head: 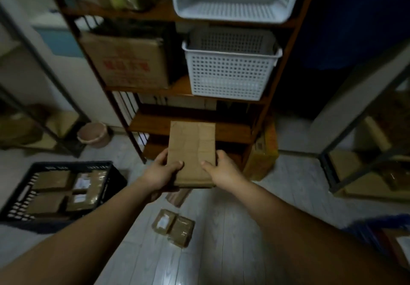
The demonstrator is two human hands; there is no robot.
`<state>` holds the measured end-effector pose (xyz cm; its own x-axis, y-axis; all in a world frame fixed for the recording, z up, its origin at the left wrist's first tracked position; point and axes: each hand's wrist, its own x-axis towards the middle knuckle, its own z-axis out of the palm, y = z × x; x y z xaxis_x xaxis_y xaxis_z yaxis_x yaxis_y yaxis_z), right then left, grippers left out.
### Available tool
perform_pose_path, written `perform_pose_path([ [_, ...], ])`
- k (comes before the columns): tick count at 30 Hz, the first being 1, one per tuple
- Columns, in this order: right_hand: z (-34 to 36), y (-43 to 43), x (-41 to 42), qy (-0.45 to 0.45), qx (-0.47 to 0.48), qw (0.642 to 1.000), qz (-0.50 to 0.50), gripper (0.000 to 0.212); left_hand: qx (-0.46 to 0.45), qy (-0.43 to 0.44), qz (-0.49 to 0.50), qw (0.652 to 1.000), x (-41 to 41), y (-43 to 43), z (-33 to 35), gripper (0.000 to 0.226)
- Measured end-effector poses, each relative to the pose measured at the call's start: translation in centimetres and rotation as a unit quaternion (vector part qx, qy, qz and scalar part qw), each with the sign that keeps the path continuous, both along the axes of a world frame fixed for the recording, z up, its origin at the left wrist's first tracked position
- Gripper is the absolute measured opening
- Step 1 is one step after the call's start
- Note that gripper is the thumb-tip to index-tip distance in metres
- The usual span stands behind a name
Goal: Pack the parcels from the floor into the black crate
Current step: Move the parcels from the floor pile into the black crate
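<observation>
- Floor (pixel 221 251), nearest: two small parcels (pixel 173 229) lie side by side, touching, wrapped in glossy tape; one carries a white label. Judged light but slick, so grip them by the edges rather than the faces.
- Another parcel (pixel 178 197) lies on the floor, partly hidden beneath the held one.
- Left hand (pixel 158 171) and right hand (pixel 224 169) hold a flat brown parcel (pixel 192 149) in the air by its near corners. Each thumb presses on the top face and the fingers curl round the side edges; fingertips underneath are hidden.
- The parcel's paper is creased and matte. It is probably stiff enough to keep flat, of moderate weight and not slippery. A two-handed edge grip suits it.
- Black crate (pixel 73 164) stands on the floor to the left, well apart from the hands, with several flat parcels already lying inside.
- Shelf unit (pixel 188 127) stands beyond, just behind the held parcel.
</observation>
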<state>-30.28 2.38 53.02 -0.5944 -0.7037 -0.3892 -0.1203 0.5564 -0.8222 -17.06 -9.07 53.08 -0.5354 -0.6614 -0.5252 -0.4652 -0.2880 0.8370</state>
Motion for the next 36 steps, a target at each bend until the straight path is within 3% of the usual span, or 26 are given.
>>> perform_pose_path([
  [4, 4.8, -3.1, 2.8, 0.013, -0.014, 0.999, 0.040, 0.073, -0.049, -0.018, 0.045, 0.998, 4.4, -1.5, 4.4, 0.049],
  [7, 8.1, -6.7, 5.5, 0.025, -0.043, 0.998, 0.032, 0.100, -0.080, -0.019, 0.026, 0.996, 8.9, -4.1, 7.1, 0.048],
  [9, 9.9, -9.2, 7.9, 0.020, -0.057, 0.997, 0.043, 0.105, -0.090, -0.022, 0.025, 0.995, 12.3, -6.1, 8.3, 0.051],
  [14, 11.8, -16.5, 17.6, 0.010, -0.076, 0.990, 0.118, 0.100, -0.137, 0.000, 0.076, 0.988, 22.3, -12.9, 11.1, 0.036],
  [19, 11.3, -24.2, 29.5, -0.002, -0.076, 0.970, 0.233, 0.074, -0.166, 0.016, 0.156, 0.974, 32.3, -20.7, 12.6, 0.046],
  [24, 10.9, -30.3, 36.0, -0.018, -0.113, 0.964, 0.241, 0.067, -0.122, 0.010, 0.179, 0.976, 39.4, -25.9, 13.0, 0.056],
  [29, 8.3, -36.3, 39.4, 0.027, -0.116, 0.961, 0.248, 0.075, -0.101, 0.007, 0.197, 0.975, 42.5, -31.1, 11.3, 0.053],
  [36, 3.8, -45.4, 40.0, 0.060, -0.084, 0.957, 0.273, 0.091, -0.131, -0.076, 0.138, 0.979, 42.9, -40.5, 7.9, 0.060],
])
